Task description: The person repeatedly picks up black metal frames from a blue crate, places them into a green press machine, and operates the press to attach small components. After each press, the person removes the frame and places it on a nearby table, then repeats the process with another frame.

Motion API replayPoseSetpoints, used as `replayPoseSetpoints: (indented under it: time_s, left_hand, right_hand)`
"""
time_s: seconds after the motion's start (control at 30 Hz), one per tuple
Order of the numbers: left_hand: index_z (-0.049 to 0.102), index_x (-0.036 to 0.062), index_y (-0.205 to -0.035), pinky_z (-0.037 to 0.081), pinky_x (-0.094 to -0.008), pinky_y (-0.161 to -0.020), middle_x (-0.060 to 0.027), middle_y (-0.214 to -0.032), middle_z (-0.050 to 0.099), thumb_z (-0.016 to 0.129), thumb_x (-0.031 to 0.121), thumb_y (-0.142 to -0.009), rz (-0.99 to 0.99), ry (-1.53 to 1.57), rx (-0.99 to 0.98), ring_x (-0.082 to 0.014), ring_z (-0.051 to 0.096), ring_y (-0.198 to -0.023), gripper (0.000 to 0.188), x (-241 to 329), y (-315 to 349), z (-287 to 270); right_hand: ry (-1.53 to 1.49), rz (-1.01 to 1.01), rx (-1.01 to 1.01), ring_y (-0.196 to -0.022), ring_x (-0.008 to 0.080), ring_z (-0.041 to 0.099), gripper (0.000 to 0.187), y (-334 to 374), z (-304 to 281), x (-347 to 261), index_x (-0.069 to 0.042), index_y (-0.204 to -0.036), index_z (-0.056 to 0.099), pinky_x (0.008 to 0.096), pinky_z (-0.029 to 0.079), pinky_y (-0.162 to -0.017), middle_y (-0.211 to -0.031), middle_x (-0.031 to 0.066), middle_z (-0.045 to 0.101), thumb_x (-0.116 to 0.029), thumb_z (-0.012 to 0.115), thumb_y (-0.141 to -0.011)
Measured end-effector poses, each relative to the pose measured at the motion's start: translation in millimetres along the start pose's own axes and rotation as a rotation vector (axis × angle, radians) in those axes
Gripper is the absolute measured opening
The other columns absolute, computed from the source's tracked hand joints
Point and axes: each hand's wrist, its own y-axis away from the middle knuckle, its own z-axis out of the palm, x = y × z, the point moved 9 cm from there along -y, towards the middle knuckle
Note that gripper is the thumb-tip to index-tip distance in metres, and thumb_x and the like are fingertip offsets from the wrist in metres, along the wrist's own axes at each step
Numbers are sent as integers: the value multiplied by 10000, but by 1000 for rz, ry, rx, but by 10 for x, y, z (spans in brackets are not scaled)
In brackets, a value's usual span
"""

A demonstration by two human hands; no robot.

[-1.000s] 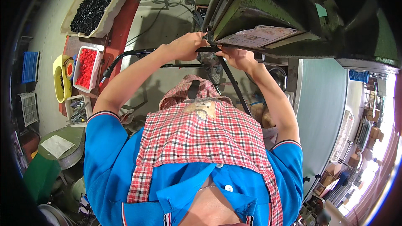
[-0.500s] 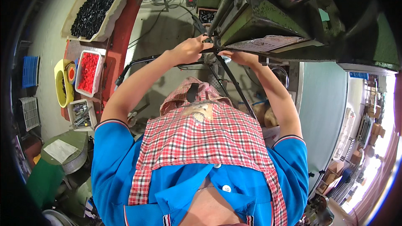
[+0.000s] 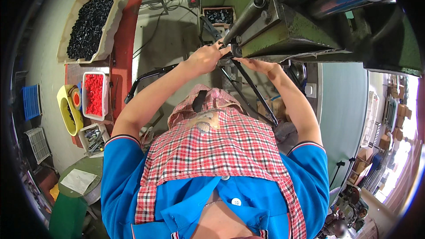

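A black tubular metal frame (image 3: 253, 86) spreads out below the head of a green press (image 3: 292, 35), one leg reaching down to the right and a bent bar (image 3: 152, 73) to the left. My left hand (image 3: 206, 58) is closed on the frame at its joint, beside the press tooling (image 3: 234, 49), with the index finger pointing toward the tool. Just right of the joint is my right hand (image 3: 256, 65), its fingers stretched out and their tips against the frame. The exact contact point is partly hidden by the fingers and the tooling.
On the red bench (image 3: 121, 48) at left stand a large bin of black parts (image 3: 62, 46), a white tray of red pieces (image 3: 106, 97), a yellow container (image 3: 78, 121) and a box of tools (image 3: 104, 129). Behind the press sits a box of dark parts (image 3: 218, 16). Cables (image 3: 161, 2) lie on the floor.
My right hand's fingers have straightened and lie flatter beside the joint. My left hand has shifted slightly down and left. The view has turned a little, and the frame's right leg appears shifted.
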Motion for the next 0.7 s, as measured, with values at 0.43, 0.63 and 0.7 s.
replayPoseSetpoints:
  time_s: [0.43,0.63,0.7]
  left_hand:
    - [605,75,-885,488,-496,-613,-199,-708,618,498,382,-961,-345,5,36,-421,602,-702,334,-443,756,-144]
    - [614,28,-814,446,-496,-596,-201,-659,596,504,395,-958,-359,213,31,-410,587,-677,409,-435,775,-64]
    - [644,27,-833,435,-444,-576,-187,-631,582,509,392,-956,-383,283,6,-370,577,-625,408,-445,759,-68]
  right_hand:
    - [138,557,-96,-1021,358,546,291,-448,-1057,-860,-64,-1054,656,424,420,-922,-997,162,625,-295,624,-879]
    - [-151,1162,-156,-855,403,616,371,845,-689,-903,-82,-1129,617,468,486,-728,-882,211,648,-368,607,-894]
    - [-126,1117,-105,-782,413,631,382,817,-791,-881,-85,-1128,626,471,494,-683,-791,218,654,-396,583,-911]
